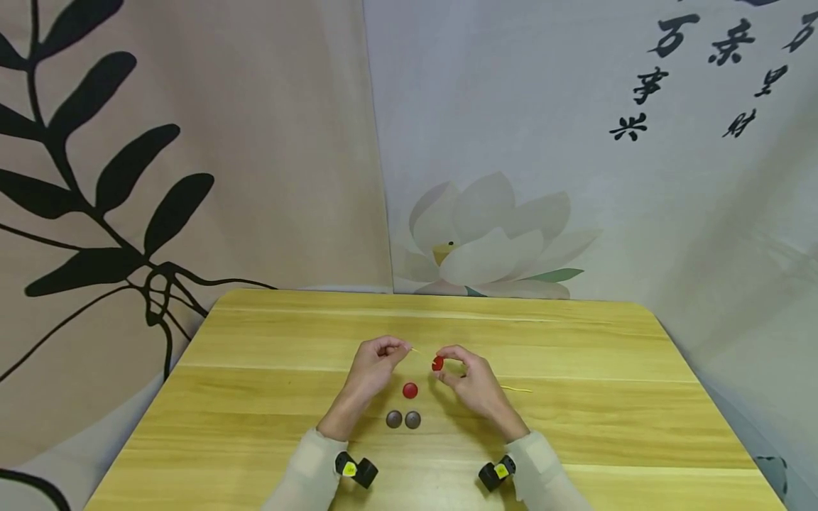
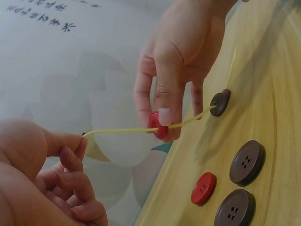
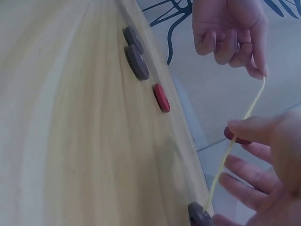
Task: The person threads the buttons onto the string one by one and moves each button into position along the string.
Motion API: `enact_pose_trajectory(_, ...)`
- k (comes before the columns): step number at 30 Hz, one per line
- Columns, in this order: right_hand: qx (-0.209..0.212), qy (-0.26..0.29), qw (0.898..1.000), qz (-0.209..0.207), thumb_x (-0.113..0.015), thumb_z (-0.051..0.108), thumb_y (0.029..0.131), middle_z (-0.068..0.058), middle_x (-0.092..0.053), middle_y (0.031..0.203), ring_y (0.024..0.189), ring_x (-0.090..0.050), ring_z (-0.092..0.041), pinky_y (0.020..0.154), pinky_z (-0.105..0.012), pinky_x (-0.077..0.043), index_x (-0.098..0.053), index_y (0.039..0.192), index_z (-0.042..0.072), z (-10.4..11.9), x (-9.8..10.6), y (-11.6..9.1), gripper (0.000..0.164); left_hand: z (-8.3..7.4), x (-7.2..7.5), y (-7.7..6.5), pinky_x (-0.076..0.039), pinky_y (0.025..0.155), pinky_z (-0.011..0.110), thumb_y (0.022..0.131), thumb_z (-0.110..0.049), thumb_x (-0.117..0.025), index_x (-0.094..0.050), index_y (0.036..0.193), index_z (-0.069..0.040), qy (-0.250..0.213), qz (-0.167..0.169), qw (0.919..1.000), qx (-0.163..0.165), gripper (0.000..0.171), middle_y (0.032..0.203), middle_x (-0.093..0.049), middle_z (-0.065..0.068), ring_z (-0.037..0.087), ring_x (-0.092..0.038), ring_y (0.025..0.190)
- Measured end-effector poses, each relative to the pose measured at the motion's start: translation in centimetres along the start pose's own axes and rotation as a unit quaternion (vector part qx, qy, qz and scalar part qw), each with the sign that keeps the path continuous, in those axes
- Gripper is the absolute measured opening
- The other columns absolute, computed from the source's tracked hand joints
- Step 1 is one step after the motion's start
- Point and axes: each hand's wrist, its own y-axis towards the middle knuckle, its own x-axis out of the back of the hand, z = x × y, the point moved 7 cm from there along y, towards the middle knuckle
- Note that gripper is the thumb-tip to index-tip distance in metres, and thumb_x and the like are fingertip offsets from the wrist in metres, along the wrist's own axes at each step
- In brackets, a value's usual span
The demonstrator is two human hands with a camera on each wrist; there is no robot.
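My left hand [image 1: 373, 367] pinches one end of a thin yellow cord [image 2: 120, 131] between thumb and forefinger. A red button [image 2: 157, 125], threaded on that cord, is held between the thumb and fingers of my right hand [image 1: 474, 383]. Farther along the cord, past the right hand, hangs a brown button [image 2: 218, 104] with a reddish edge showing behind it. The cord runs taut between the hands, and its tail [image 1: 516, 389] appears to the right of the right hand. On the table nearer me lies a loose red four-hole button [image 1: 410, 390].
Two larger brown four-hole buttons [image 1: 394, 419] lie side by side on the wooden table [image 1: 255, 426], just nearer than the loose red one. Behind the table hangs a printed cloth [image 1: 287, 142]. Each wrist carries a small black camera [image 1: 364, 471].
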Motion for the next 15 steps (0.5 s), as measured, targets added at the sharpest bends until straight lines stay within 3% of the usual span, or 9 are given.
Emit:
enact_pose_trajectory(9, -0.015, -0.006, 1.000, 0.016, -0.074, 0.010, 0.088, -0.004, -0.067, 0.123, 0.122, -0.058, -0.031, 0.097, -0.053, -0.048, -0.066, 0.120, 0.010, -0.7, 0.1, -0.3, 0.033, 0.0, 0.3, -0.1, -0.036, 0.057, 0.022, 0.096, -0.021, -0.066, -0.071, 0.104, 0.001, -0.007, 0.001, 1.0000, 0.001, 0.024, 0.080, -0.053, 0.001, 0.015, -0.045, 0.072)
enact_pose_trajectory(15, -0.017, -0.021, 0.999, 0.019, -0.075, 0.011, 0.088, -0.009, -0.063, 0.131, 0.130, -0.051, -0.036, 0.105, -0.057, -0.040, -0.066, 0.119, 0.010, -1.3, 0.3, -0.4, 0.033, -0.1, 0.4, -0.2, -0.036, 0.057, 0.022, 0.097, -0.022, -0.065, -0.071, 0.105, 0.001, -0.007, 0.000, 1.0000, -0.004, 0.025, 0.080, -0.052, 0.001, 0.015, -0.045, 0.072)
